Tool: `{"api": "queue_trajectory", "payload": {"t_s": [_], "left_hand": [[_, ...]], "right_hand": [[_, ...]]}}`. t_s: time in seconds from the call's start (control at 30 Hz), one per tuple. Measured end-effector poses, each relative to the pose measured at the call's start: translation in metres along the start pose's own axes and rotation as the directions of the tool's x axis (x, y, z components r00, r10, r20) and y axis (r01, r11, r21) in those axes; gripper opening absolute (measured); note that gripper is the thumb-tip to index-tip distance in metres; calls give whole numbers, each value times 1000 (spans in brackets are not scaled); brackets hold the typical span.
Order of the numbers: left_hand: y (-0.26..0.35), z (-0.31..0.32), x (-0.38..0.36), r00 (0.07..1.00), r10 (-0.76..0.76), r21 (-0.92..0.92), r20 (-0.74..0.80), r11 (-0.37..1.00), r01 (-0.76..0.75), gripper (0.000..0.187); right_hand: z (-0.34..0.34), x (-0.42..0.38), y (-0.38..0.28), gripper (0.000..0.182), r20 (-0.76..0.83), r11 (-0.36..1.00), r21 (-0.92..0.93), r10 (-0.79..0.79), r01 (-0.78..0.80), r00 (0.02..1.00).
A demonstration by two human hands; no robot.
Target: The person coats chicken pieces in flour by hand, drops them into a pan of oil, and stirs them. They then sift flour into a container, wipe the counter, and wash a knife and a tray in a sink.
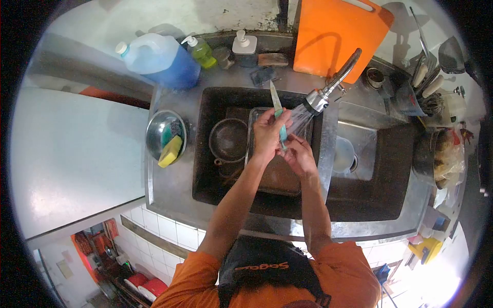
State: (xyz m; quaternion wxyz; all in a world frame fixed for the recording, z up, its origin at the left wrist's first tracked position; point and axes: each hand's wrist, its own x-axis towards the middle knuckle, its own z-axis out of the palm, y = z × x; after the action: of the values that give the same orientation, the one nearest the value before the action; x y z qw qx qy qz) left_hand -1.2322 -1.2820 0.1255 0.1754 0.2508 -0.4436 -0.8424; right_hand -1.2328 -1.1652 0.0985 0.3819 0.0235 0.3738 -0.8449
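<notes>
Over the left sink basin, my left hand (269,134) is closed around a knife (277,102) with a green handle, its blade pointing up and away from me. My right hand (299,156) is closed at the lower end of the same handle, with the fingers pinched together. Water sprays from the metal faucet (317,100) down beside both hands. Below them in the basin lies a rectangular tray (280,177), and a round dark pan (228,139) sits to its left.
A steel bowl (153,134) with a yellow sponge (170,152) stands left of the basin. Behind are a blue-liquid jug (164,59), soap bottles and an orange cutting board (334,38). A white container (343,154) is in the right basin.
</notes>
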Motion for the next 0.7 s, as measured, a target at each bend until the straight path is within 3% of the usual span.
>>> {"api": "queue_trajectory", "payload": {"t_s": [0.1,0.2,0.27,0.3,0.33,0.37,0.4,0.47,0.57,0.63,0.67,0.7], "left_hand": [[1,-8,-2,995,-96,150,29,984,91,32],[17,-8,-11,949,-284,-131,136,945,301,35],[10,-11,-17,968,-204,49,147,979,199,33],[4,-13,-18,974,-166,139,157,980,144,33],[-8,-19,-15,980,-103,139,168,987,80,34],[-20,-26,-11,983,-42,140,178,990,17,36],[-32,-34,-9,982,17,143,188,989,-44,38],[-20,-25,-14,998,-50,234,37,971,40,37],[14,-21,-20,997,-53,613,49,790,12,38],[18,-29,-18,975,58,739,212,643,-199,36],[9,-38,-15,930,165,708,327,608,-358,33],[3,-43,-16,860,260,658,439,559,-505,31]], "right_hand": [[-28,10,11,37,67,993,-121,-3,11,998],[-31,11,12,35,31,985,-169,-14,19,999],[-18,6,10,30,-17,972,-233,-43,38,999],[-14,2,2,25,-77,818,-569,-156,85,985],[-2,-5,-14,22,-89,552,-829,-281,85,956],[8,-10,-25,18,-55,216,-976,-398,36,916],[17,-14,-28,16,-94,239,-971,-445,17,890],[31,-17,-30,15,-168,278,-961,-539,-14,825],[6,-5,2,21,-202,516,-837,-603,184,772],[-2,7,3,16,-120,549,-759,-647,351,753],[-3,12,1,17,-86,560,-710,-671,427,737],[-6,14,-3,17,-79,664,-626,-577,410,813]]}}
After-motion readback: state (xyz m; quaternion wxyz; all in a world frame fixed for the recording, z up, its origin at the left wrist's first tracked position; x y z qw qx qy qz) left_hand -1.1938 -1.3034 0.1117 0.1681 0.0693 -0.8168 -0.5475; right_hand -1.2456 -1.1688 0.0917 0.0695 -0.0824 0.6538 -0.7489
